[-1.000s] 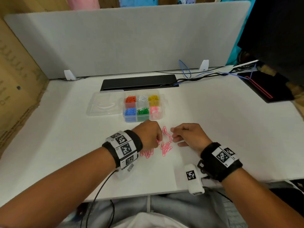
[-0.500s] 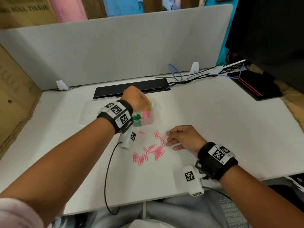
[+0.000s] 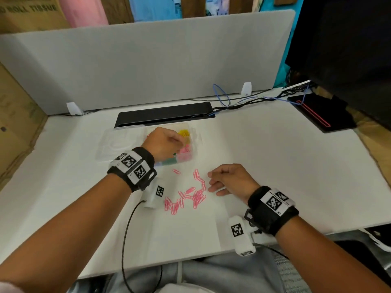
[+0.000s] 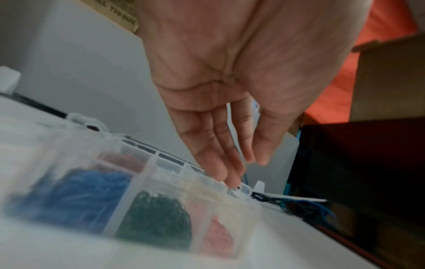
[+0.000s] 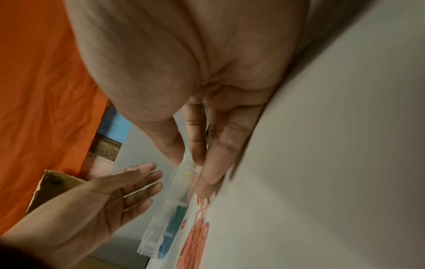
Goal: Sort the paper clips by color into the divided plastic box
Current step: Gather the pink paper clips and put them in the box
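Note:
The clear divided box [image 3: 191, 158] stands mid-table, with yellow clips [image 3: 183, 133] at the back and pink ones [image 3: 186, 150] at the front right. My left hand [image 3: 164, 142] hovers over it. In the left wrist view the left hand [image 4: 241, 163] has straight fingers and holds nothing above the box [image 4: 128, 196], whose blue [image 4: 76, 196], green [image 4: 158, 214] and pink [image 4: 218, 236] compartments show. Loose pink paper clips [image 3: 190, 197] lie in front of the box. My right hand [image 3: 229, 178] rests on the table just right of them, fingers loosely curled and empty, as the right wrist view [image 5: 200, 160] shows.
The box's open lid [image 3: 118, 144] lies flat to its left. One stray pink clip [image 3: 176, 171] lies near the box front. A black bar [image 3: 165, 114] and cables [image 3: 243, 100] run along the grey divider panel [image 3: 148, 60]. A black pad [image 3: 321, 115] sits at the far right.
My left hand left the pink pile, rose to the box and has spread its fingers over it. The right hand has stayed beside the pile.

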